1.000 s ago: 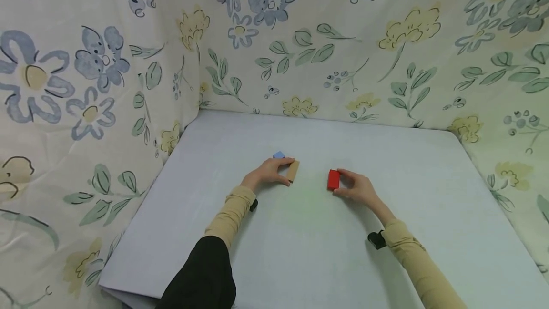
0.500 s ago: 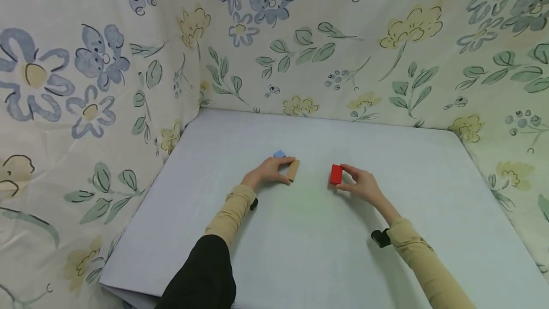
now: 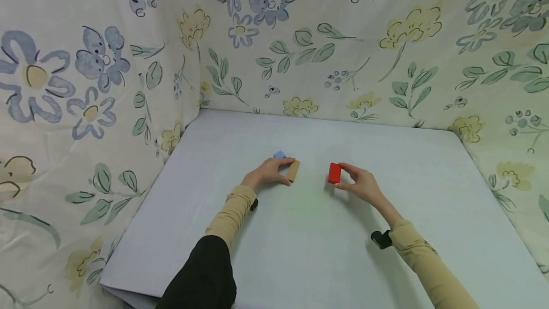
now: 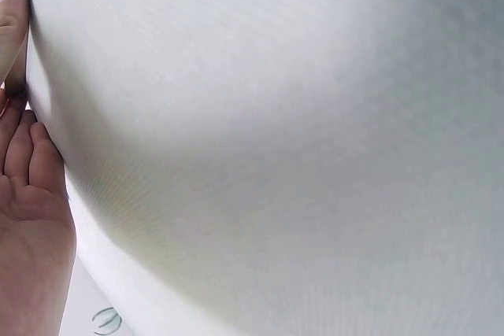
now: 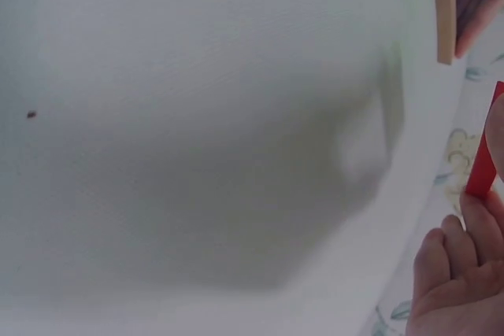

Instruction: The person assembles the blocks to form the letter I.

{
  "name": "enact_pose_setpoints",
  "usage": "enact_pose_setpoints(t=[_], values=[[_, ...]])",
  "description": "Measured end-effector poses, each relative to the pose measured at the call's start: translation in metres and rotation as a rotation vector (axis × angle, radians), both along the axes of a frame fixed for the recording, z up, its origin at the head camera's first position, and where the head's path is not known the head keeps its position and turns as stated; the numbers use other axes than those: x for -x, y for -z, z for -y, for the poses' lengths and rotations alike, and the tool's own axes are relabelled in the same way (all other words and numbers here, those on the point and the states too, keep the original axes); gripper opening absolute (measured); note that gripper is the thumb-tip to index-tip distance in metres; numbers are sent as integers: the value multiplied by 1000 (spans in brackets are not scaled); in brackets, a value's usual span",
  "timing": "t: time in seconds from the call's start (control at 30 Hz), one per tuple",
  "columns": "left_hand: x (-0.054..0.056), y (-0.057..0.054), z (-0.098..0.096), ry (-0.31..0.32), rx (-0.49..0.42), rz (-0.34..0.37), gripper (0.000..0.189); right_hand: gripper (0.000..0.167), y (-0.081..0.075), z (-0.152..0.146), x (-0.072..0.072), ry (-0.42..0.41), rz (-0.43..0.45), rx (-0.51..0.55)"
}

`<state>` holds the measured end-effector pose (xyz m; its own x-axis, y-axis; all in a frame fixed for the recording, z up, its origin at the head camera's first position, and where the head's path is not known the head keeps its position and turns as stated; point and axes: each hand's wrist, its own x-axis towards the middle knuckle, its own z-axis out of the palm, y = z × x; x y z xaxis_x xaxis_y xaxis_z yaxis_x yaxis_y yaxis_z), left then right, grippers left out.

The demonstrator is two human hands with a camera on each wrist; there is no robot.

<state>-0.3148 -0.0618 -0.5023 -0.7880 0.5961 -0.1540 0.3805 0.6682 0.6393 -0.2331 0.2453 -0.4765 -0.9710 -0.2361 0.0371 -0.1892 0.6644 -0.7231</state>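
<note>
My left hand (image 3: pixel 267 171) pinches a tan wooden block (image 3: pixel 293 170) by its two ends, thumb at the near end and fingers at the far end. The block also shows in the right wrist view, low over the white surface. In my right hand (image 3: pixel 361 184) a red block (image 3: pixel 334 173) is held between thumb and fingers, raised off the table with a shadow beneath. The right wrist view shows the red block (image 5: pixel 482 164) edge-on at the right border. A small blue block (image 3: pixel 279 154) lies just behind the left hand's fingers, partly hidden by them.
A white table (image 3: pixel 300 252) spreads under both hands. Floral cloth (image 3: pixel 309 37) hangs along its back and sides. A dark wrist device (image 3: pixel 381 239) sits by the right sleeve. The right wrist view shows a small dark speck (image 5: pixel 31 114) on the white surface.
My right hand has lifted the red block and moved it slightly away from me, then a touch left. The left hand, tan block and blue block stay where they were.
</note>
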Motion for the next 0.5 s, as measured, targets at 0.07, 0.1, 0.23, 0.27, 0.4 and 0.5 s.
enact_pose_setpoints(t=[0.07, 0.1, 0.23, 0.27, 0.4, 0.5], values=[[0, 1, 0, 0, -2, 0, 83, 67, -1, 1, 0, 5, -2, 8], [0, 1, 0, -1, -3, -1, 83, 67, -2, 1, 0, 8, -1, 11], [2, 2, -1, -4, 11, 3, 84, 67, -6, 3, -1, 11, 5, 22], [1, 2, -2, -5, 16, -2, 84, 67, -7, 3, -1, 11, 7, 23], [1, 2, -2, -11, 29, -15, 83, 66, -11, 5, -2, 0, 5, 23], [1, 2, -2, -16, 26, -16, 82, 66, -14, 7, -3, -6, -2, 24]])
